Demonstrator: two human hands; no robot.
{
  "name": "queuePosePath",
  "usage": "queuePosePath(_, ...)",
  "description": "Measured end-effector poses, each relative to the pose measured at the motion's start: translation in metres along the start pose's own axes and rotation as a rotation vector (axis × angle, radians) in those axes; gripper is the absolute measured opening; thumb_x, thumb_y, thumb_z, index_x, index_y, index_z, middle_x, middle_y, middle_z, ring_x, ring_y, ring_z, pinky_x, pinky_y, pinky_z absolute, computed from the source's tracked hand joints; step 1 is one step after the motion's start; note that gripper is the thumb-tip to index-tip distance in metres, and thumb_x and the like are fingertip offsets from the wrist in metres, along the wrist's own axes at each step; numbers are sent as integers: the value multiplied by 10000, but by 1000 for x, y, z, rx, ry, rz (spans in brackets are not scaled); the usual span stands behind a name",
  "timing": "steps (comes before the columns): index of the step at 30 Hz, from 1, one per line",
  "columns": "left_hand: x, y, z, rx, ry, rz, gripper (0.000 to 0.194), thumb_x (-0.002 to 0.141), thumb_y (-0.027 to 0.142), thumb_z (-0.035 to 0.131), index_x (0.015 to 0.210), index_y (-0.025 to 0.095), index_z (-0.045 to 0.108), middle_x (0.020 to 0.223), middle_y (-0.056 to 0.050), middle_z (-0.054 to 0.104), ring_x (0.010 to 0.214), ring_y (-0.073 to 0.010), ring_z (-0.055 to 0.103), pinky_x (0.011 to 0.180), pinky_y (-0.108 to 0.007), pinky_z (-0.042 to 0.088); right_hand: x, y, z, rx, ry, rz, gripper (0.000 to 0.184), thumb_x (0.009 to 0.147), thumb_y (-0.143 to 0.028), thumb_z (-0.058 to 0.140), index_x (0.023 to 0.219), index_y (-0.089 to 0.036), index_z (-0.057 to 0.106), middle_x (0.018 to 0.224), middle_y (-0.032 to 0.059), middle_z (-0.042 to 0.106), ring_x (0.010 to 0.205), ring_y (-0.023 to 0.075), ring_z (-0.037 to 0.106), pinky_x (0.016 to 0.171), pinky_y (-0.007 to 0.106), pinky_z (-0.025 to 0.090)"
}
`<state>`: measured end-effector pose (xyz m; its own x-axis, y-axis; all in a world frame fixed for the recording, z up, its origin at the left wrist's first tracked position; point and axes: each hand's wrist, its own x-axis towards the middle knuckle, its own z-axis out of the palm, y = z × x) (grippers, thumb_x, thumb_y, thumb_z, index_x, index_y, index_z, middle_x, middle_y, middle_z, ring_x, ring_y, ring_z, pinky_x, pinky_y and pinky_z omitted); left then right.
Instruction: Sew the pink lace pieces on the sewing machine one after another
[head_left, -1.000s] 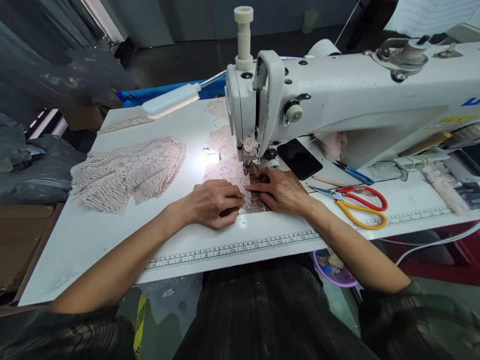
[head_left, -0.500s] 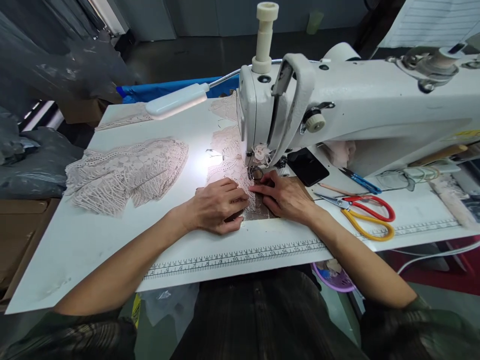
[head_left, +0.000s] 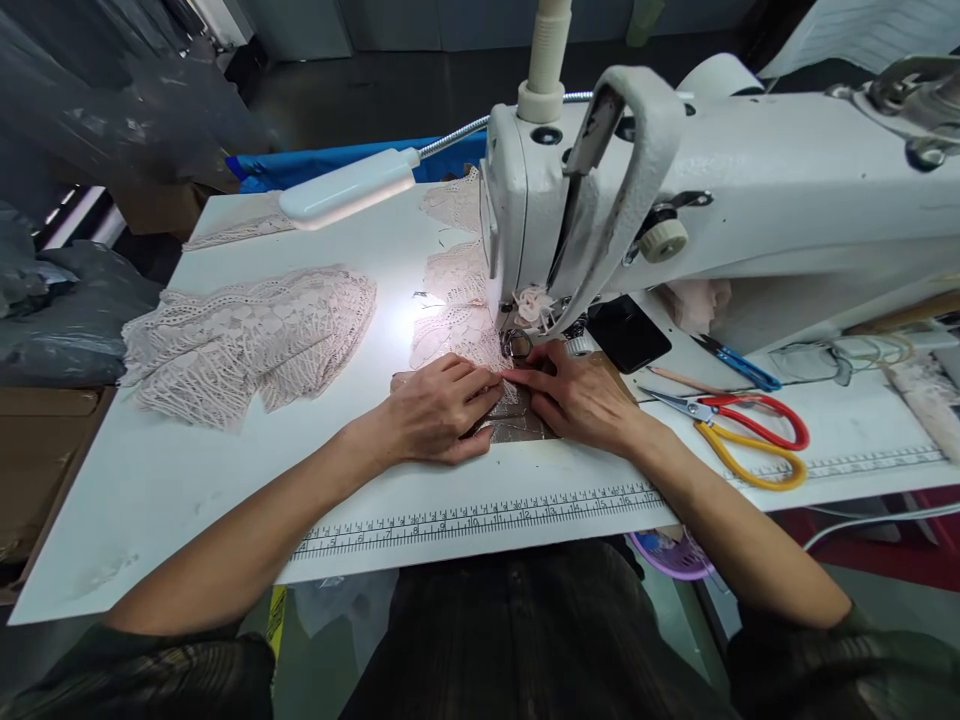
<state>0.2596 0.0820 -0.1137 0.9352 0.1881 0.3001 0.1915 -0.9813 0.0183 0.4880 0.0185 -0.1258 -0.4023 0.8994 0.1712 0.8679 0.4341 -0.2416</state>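
A strip of pale pink lace runs under the presser foot of a white sewing machine. My left hand lies on the lace just left of the foot, fingers together and curled down on the fabric. My right hand rests just right of it, fingertips pressed on the lace edge at the metal plate. The fingertips of both hands nearly meet in front of the needle.
A pile of the same lace lies at the table's left. Red-and-yellow scissors, blue snips, a pencil and a black phone sit right of the hands. A lamp shines on the white table. A printed ruler lines the front edge.
The view has moved closer to the machine head. Both hands have stayed pressed on the lace by the presser foot, shifting only slightly.
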Motion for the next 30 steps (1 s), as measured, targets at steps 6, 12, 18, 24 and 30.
queuePosePath(6, 3, -6, 1, 23, -13, 9, 317, 891, 297, 519, 1110, 104, 643, 1046, -131, 678, 852, -237, 642, 830, -415, 506, 4, -4, -3, -24, -10, 36, 418, 928, -213, 499, 1324, -260, 627, 1220, 151, 543, 948, 245, 550, 707, 331, 492)
queuePosePath(12, 7, -14, 0, 41, -48, 29, 347, 902, 340, 506, 1123, 106, 634, 1020, -132, 661, 832, -243, 628, 827, -436, 498, 6, -3, -1, -51, 8, 45, 411, 959, -249, 470, 1347, -239, 606, 1173, 157, 554, 927, 243, 559, 681, 321, 490)
queuePosePath(18, 9, -17, 0, 89, -58, 26, 319, 917, 346, 485, 1082, 121, 639, 1073, -130, 657, 888, -246, 626, 892, -444, 484, 0, 3, 1, 32, 37, -19, 409, 910, -206, 525, 1301, -252, 638, 1180, 132, 551, 982, 249, 555, 792, 369, 524)
queuePosePath(24, 9, -17, 1, 115, -63, 2, 345, 923, 370, 482, 1111, 118, 624, 1106, -130, 645, 935, -254, 623, 951, -459, 462, 1, 1, 0, 11, 13, -7, 427, 906, -214, 537, 1324, -236, 620, 1200, 142, 559, 989, 264, 557, 782, 382, 535)
queuePosePath(30, 11, -17, 1, 78, -72, -44, 378, 915, 386, 501, 1126, 89, 606, 1141, -171, 618, 960, -284, 623, 915, -485, 476, 1, -1, 1, 12, 14, -18, 392, 938, -236, 506, 1309, -212, 633, 1176, 161, 572, 1020, 282, 553, 816, 408, 536)
